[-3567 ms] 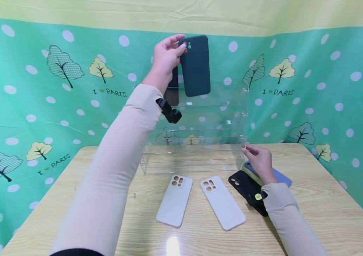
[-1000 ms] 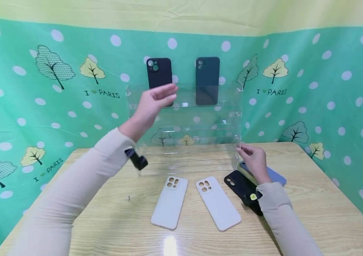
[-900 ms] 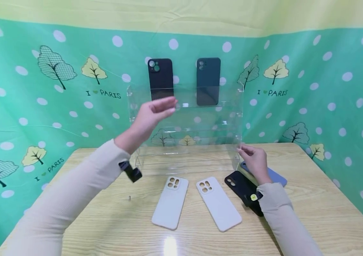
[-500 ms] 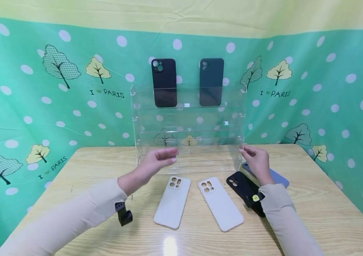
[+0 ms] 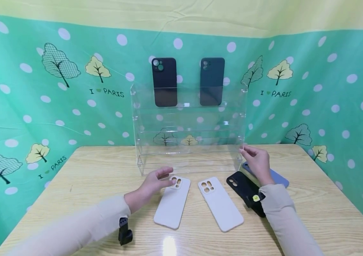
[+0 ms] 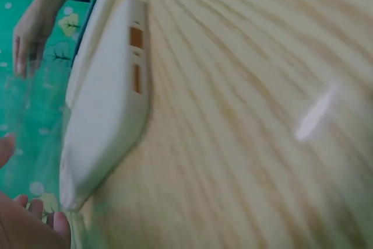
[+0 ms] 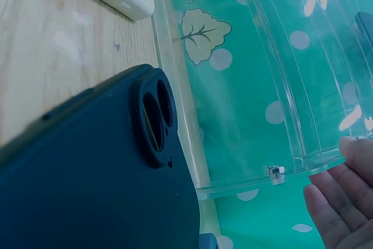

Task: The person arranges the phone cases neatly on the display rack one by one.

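Observation:
My left hand (image 5: 150, 185) reaches to the top end of the left white phone case (image 5: 171, 209), which lies flat on the table. Its fingers and thumb are parted around the camera cutouts, and I cannot tell whether they touch. With thumb and fingertips, my right hand (image 5: 259, 163) pinches the right side edge of a clear acrylic display rack (image 5: 189, 122); the right wrist view shows this grip too. On the rack's top tier a black phone case (image 5: 165, 80) stands at the left and a dark teal phone case (image 5: 212, 76) at the right.
A second white phone case (image 5: 221, 206) lies right of the first. Beside it, a black phone case (image 5: 243, 186) and a blue-grey phone case (image 5: 279, 178) lie partly under my right forearm. A green printed cloth (image 5: 72, 121) hangs behind the wooden table (image 5: 104, 170).
My left hand let go of the dark teal case, now standing on the top tier, and came down to the left white case. My right hand has stayed on the rack's edge.

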`<state>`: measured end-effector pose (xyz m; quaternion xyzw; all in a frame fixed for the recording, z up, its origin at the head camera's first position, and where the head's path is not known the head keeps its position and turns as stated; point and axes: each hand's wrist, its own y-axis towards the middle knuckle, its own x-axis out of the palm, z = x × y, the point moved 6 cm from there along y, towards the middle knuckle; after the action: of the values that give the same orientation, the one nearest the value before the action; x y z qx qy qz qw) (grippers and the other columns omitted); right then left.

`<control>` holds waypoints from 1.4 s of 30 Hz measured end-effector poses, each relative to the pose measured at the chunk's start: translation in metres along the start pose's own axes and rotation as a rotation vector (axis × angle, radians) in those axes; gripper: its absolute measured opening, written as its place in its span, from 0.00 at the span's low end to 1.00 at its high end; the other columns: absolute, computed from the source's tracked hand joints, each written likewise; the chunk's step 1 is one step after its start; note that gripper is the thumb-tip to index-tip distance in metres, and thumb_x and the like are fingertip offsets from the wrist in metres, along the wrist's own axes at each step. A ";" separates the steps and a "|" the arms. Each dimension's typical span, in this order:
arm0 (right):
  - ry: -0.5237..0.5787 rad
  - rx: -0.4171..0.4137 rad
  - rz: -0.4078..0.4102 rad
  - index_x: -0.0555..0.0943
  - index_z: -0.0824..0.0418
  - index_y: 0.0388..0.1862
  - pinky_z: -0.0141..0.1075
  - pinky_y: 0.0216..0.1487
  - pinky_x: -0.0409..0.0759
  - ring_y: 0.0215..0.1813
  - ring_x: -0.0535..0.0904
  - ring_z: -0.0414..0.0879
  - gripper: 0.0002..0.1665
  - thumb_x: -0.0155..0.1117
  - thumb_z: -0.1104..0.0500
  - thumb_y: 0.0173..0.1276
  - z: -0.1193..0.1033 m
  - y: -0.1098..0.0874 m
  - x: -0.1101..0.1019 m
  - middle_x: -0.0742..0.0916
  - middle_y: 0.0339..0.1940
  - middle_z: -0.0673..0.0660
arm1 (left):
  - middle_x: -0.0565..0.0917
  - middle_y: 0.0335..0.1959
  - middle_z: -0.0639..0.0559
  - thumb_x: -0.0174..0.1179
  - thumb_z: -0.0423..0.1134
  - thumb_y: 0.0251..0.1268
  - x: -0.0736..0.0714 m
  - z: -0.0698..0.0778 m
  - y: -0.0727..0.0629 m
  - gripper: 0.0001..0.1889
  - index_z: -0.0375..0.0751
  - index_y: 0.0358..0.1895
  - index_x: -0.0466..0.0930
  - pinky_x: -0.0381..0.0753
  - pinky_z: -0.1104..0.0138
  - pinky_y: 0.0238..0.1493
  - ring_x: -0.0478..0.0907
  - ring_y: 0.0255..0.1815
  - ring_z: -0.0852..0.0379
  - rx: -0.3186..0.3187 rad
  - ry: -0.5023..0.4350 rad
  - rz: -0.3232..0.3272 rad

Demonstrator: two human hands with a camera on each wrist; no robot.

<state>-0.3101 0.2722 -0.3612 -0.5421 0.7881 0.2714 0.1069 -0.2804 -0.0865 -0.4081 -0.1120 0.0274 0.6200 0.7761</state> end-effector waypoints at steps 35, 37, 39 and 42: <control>0.005 0.005 -0.007 0.79 0.64 0.54 0.16 0.39 0.76 0.53 0.80 0.54 0.22 0.62 0.53 0.67 -0.004 0.001 -0.001 0.83 0.52 0.62 | 0.74 0.61 0.37 0.73 0.37 0.46 0.018 -0.012 0.001 0.38 0.34 0.64 0.68 0.72 0.57 0.62 0.72 0.60 0.44 0.071 0.322 -0.002; -0.002 0.003 -0.009 0.79 0.65 0.54 0.23 0.42 0.80 0.53 0.80 0.55 0.22 0.62 0.53 0.67 -0.002 0.002 0.000 0.83 0.52 0.63 | 0.72 0.62 0.36 0.74 0.38 0.45 0.020 -0.012 -0.001 0.41 0.33 0.65 0.66 0.69 0.55 0.64 0.70 0.62 0.43 0.083 0.337 -0.005; -0.011 -0.005 0.001 0.80 0.64 0.53 0.29 0.44 0.82 0.52 0.80 0.55 0.23 0.62 0.50 0.66 0.007 0.006 0.002 0.83 0.52 0.63 | 0.70 0.63 0.35 0.75 0.39 0.43 0.023 -0.010 -0.003 0.43 0.32 0.66 0.65 0.67 0.54 0.66 0.68 0.64 0.41 0.104 0.374 0.004; -0.029 -0.056 0.042 0.82 0.57 0.52 0.26 0.40 0.82 0.49 0.82 0.49 0.26 0.62 0.42 0.64 0.039 0.018 0.009 0.85 0.50 0.60 | 0.68 0.64 0.34 0.76 0.42 0.40 0.026 -0.010 -0.007 0.47 0.32 0.67 0.63 0.65 0.52 0.66 0.65 0.64 0.40 0.109 0.425 0.026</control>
<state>-0.3353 0.2909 -0.3920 -0.5244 0.7896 0.3035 0.0973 -0.2670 -0.0647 -0.4215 -0.1974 0.2252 0.5899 0.7499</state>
